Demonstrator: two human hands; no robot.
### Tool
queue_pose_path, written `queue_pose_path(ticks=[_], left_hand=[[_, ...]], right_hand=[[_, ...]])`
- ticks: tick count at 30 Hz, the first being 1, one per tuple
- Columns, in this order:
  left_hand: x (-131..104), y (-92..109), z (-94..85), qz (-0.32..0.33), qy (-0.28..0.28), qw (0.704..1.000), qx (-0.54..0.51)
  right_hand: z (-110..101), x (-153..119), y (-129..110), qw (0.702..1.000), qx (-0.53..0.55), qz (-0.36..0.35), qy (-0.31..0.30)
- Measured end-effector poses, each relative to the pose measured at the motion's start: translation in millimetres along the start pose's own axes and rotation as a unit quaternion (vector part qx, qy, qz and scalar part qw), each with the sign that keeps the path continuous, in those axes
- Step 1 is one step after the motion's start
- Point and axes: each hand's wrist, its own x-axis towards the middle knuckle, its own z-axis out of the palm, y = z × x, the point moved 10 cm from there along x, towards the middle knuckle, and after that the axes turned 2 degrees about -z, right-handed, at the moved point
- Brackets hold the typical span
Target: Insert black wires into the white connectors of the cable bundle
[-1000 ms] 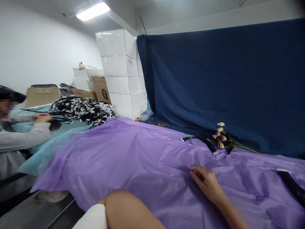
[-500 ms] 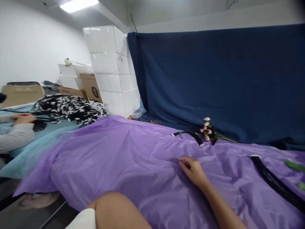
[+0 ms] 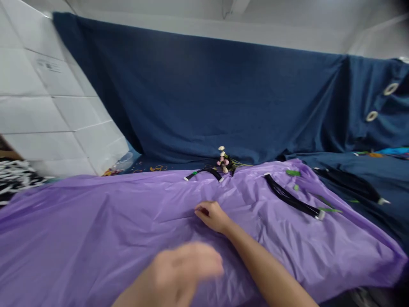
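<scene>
My right hand [image 3: 212, 215] rests low over the purple plastic sheet [image 3: 128, 230] in the middle of the view. Its thumb and fingers are curled together in a pinch, and anything between the tips is too small to make out. Closer to me, my left hand [image 3: 180, 270] hovers above the sheet, smeared by motion, so its fingers are unclear. Beyond the right hand lies a short black strap bundle [image 3: 207, 170] with white ends. A longer black bundle [image 3: 290, 198] with white ends lies to the right on the sheet.
Artificial flowers [image 3: 225, 162] in pink and cream lie at the sheet's far edge. Green bits [image 3: 293, 172] are scattered at right. Another black bundle [image 3: 351, 183] lies on dark blue cloth. White boxes [image 3: 47, 102] are stacked at left, before a blue curtain [image 3: 223, 98].
The view has swung right, taking the co-worker's arms out of frame. My left hand has come into view at the bottom. My right hand keeps its pinch on the sheet.
</scene>
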Motion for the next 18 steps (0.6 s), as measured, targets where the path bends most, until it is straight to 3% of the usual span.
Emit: queue_pose_path(ticks=[1, 4, 6, 8, 11, 13, 15, 18], left_hand=[[16.6, -12.0, -28.7, -0.028, 0.111, 0.993, 0.008], [68.5, -48.7, -65.3, -0.059, 0.193, 0.979, -0.018], [89.5, -77.2, -92.9, -0.072, 0.263, 0.962, -0.024], [97.5, -104.6, -114.5, -0.085, 0.311, 0.946, -0.039], [92.3, -139.5, -131.5, -0.116, 0.343, 0.925, -0.116], [87.3, -149.4, -134.0, -0.122, 0.337, 0.921, -0.152], [83.1, -152.2, -135.4, -0.122, 0.337, 0.92, -0.162], [82.8, -153.7, -133.0, -0.123, 0.332, 0.925, -0.137]], right_hand=[[-1.7, 0.3, 1.2, 1.0, 0.0, 0.001, 0.003], [-7.0, 0.7, 3.9, 1.0, -0.003, 0.007, 0.011], [-11.2, 0.7, 5.4, 1.0, -0.01, 0.014, 0.017], [-17.4, 0.9, 8.1, 0.999, -0.023, 0.024, 0.024], [-39.4, 1.8, 19.5, 0.996, -0.062, 0.051, 0.04], [-69.5, -0.7, 35.4, 0.988, -0.107, 0.088, 0.067], [-113.7, -12.1, 58.1, 0.969, -0.165, 0.148, 0.112], [-196.0, -57.3, 95.3, 0.898, -0.262, 0.279, 0.215]])
